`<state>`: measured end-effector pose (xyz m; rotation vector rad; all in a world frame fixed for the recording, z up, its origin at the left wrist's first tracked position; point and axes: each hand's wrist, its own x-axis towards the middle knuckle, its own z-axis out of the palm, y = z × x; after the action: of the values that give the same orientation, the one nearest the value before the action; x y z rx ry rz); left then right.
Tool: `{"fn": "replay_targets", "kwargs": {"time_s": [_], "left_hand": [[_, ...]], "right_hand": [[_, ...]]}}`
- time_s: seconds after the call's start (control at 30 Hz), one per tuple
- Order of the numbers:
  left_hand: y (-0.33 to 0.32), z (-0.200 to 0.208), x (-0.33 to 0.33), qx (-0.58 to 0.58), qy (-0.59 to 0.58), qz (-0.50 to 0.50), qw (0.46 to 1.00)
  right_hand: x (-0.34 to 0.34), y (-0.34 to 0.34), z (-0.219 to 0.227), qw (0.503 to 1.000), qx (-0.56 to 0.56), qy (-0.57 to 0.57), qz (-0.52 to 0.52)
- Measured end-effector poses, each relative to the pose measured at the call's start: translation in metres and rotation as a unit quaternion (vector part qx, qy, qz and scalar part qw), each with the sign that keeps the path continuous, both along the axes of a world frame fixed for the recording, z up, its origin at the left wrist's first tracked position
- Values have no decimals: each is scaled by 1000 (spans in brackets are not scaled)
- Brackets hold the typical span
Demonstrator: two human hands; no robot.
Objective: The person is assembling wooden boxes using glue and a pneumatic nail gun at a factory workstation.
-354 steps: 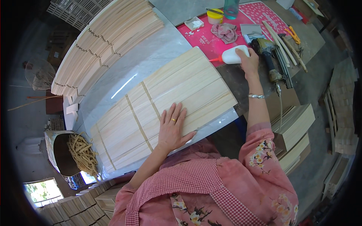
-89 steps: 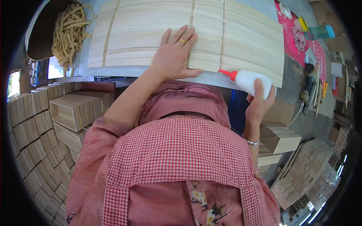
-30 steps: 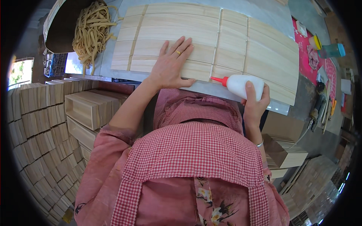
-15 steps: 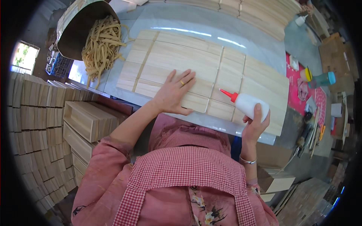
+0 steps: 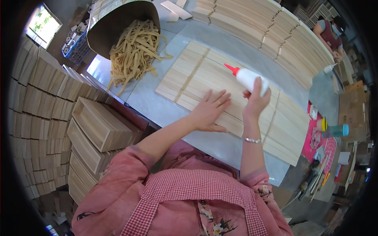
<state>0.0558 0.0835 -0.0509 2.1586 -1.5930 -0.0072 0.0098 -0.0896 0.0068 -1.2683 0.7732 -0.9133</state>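
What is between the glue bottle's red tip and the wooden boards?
Nothing visible. The right hand holds the glue bottle over the wooden boards, its red tip over bare wood. The left hand lies flat nearer, beside it.

Seen from above at frame centre: left hand (image 5: 208, 112) pressed flat on a panel of pale wooden slats (image 5: 197, 76); right hand (image 5: 256, 100) gripping a white glue bottle (image 5: 250, 78), red nozzle aimed upper left. Upper left, a tub (image 5: 114, 23) spilling tan strips (image 5: 134, 51). At left, stacked wooden boxes (image 5: 94, 129).
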Motion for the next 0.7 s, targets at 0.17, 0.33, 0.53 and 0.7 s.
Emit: {"fn": "replay_targets", "kwargs": {"time_s": [0.17,0.33,0.53,0.7], "left_hand": [[82,3,8,-17,5,145,989],[130,-19,23,-42,-20,299,953],[129,-20,23,-46,-41,331,942],[128,-21,22,-58,-43,362,929]], "right_hand": [[76,-7,-32,999,25,35,21],[124,-9,-48,997,15,70,18],[143,-5,-62,994,-21,107,-12],[133,6,-57,992,-17,126,-8]]}}
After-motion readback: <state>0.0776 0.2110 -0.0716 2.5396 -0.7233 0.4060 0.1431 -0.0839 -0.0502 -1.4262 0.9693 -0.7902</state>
